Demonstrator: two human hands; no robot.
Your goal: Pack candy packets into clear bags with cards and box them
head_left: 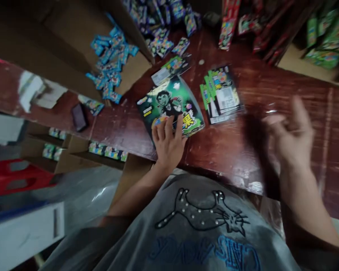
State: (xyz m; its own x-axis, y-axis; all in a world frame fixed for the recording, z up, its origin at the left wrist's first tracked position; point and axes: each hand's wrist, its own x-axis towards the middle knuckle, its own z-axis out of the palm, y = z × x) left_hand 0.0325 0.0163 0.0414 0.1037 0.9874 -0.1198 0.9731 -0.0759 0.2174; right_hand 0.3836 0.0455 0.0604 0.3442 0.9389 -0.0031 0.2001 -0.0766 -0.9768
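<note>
- Left hand (169, 143): fingers spread on box (172, 98), near front edge of table (214, 148).
- Right hand (295, 141): blurred, thumb and finger apart, over table, right of packs (223, 95).
- Packs: overlapping, just right of box.

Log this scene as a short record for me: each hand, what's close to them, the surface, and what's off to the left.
Left hand: fingers resting on a green package with a cartoon figure
Right hand: raised over the table, blurred; whether it holds anything is unclear
Between hands: fanned black-and-green packets
Surface: dark red table
Off left: cardboard box with small blue packets
</note>
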